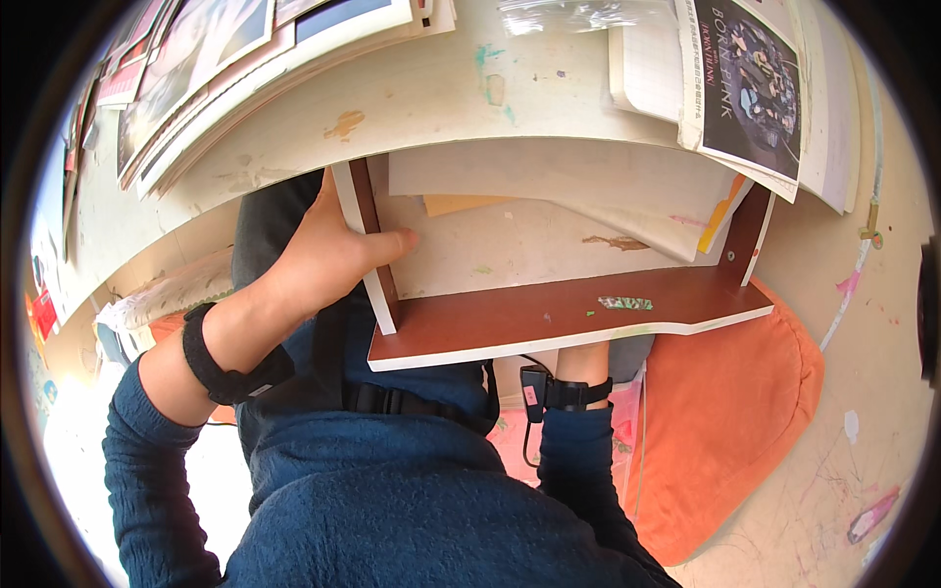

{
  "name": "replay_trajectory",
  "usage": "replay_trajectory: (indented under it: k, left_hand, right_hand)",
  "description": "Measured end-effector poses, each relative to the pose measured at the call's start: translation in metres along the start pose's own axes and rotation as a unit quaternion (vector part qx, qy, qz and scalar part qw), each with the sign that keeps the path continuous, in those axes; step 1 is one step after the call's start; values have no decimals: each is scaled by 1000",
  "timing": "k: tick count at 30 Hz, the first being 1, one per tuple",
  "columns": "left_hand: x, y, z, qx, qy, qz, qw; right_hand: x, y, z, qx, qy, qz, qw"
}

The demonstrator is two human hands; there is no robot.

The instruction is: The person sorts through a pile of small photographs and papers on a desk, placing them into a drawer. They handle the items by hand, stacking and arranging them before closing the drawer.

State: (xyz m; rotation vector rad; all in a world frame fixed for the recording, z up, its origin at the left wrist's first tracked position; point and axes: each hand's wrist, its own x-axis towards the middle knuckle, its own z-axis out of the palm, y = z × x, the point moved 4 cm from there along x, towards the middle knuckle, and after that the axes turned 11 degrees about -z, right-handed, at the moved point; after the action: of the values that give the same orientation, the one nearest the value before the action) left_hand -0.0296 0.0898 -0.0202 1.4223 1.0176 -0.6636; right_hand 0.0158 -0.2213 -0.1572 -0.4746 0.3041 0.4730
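A drawer [566, 298] with a reddish-brown front panel and white edging is pulled out from under the white desk. My left hand [320, 246] grips its left side wall, the thumb over the inner face and the fingers hidden on the outer side. My right hand is out of view beneath the drawer front; only the wrist and its black strap show. Inside the drawer lie white paper sheets [559, 173] and a yellow-orange paper edge [467, 204]. A torn shiny sticker remnant [625, 303] is stuck to the inside of the front panel.
On the desktop [426, 95] are a stack of photos and prints [213, 88] at left, a clear plastic bag [581, 16], and papers with a dark printed card [757, 88] at right. An orange cushion [728, 411] leans against the scribbled wall [838, 441] at lower right.
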Motion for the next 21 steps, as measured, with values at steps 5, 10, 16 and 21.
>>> replay_trajectory:
  k: [5,10,16,21]
  left_hand:
    - [-2,1,1,-10,6,9,1000]
    - [4,1,-1,-32,-43,-8,999]
    - [3,-2,0,-58,-53,-22,997]
    - [4,-2,-2,-42,-48,0,998]
  right_hand:
    - [-1,1,-1,1,1,4,1000]
    - [-2,3,-3,-2,1,4,1000]
    - [-2,9,-6,-3,4,4,1000]
    - [-2,10,-3,-5,8,0,1000]
